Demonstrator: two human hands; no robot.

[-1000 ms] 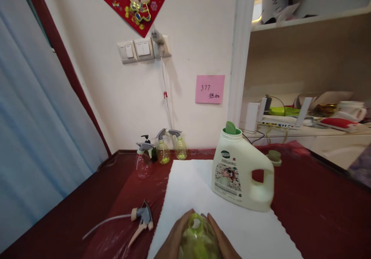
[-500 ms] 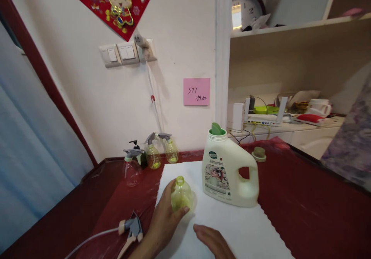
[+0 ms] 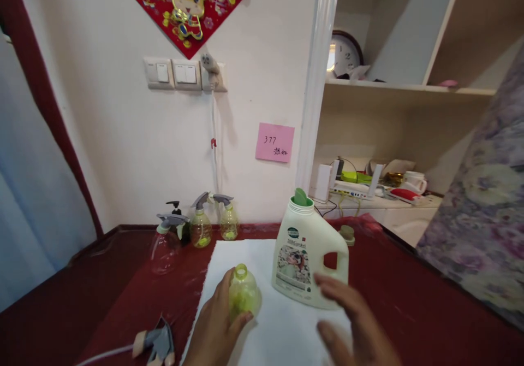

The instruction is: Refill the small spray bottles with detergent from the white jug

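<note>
My left hand [image 3: 223, 319] is wrapped round a small yellow-green clear spray bottle [image 3: 244, 295] with no top on its neck, upright on the white sheet [image 3: 278, 328]. In front of the pale green detergent jug [image 3: 313, 257] hovers my right hand [image 3: 356, 317], thumb and fingers apart, holding nothing. The jug stands uncapped, a green spout showing in its mouth. Its green cap [image 3: 347, 235] lies behind it on the table. A grey and peach spray trigger head [image 3: 158, 344] with a white tube rests on the red table at the lower left.
Two yellow-green spray bottles [image 3: 201, 228] and a pinkish clear spray bottle [image 3: 164, 248] stand at the back left, near a dark pump bottle [image 3: 184, 229]. To the right are a shelf with a white router [image 3: 352, 186] and a floral curtain [image 3: 478, 207].
My right hand has risen and moved right, opening towards the jug. My left hand still grips the bottle. The whole view has shifted with the head.
</note>
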